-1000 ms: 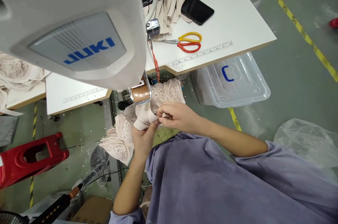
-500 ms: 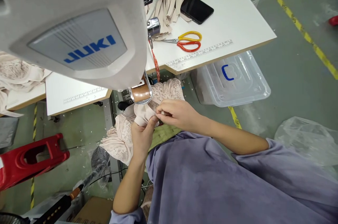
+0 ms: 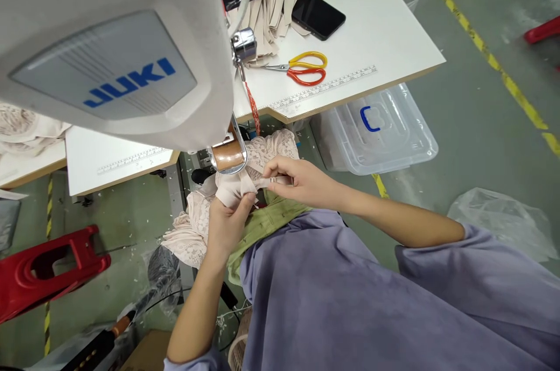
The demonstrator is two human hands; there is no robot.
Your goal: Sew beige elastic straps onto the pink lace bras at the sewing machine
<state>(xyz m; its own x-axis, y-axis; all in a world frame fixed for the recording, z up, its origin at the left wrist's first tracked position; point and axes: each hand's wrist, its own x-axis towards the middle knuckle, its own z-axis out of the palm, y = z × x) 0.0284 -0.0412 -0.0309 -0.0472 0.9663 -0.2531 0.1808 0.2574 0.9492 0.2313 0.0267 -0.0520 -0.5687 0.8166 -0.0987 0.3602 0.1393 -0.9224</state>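
Observation:
Just below the head of a white sewing machine [image 3: 192, 91], my left hand [image 3: 228, 222] pinches the edge of a beige lace garment [image 3: 196, 216]. My right hand [image 3: 301, 181] is to its right, with thumb and fingers closed on a narrow beige strap [image 3: 263, 182] that runs toward the garment. The garment hangs over the machine's edge above my lap, partly covered by my hands. A brown roller-like part [image 3: 228, 156] in a metal frame sits directly above my left hand.
On the white table [image 3: 385, 27] lie yellow-and-red scissors [image 3: 306, 67], a black phone [image 3: 318, 14] and a heap of beige straps [image 3: 271, 12]. A lidded clear box [image 3: 385, 132] stands under its edge. A red stool [image 3: 56, 266] is at the left.
My right hand has moved a little right, away from my left hand, and the strap now shows stretched between them. My left hand has shifted slightly left. The view has shifted a little.

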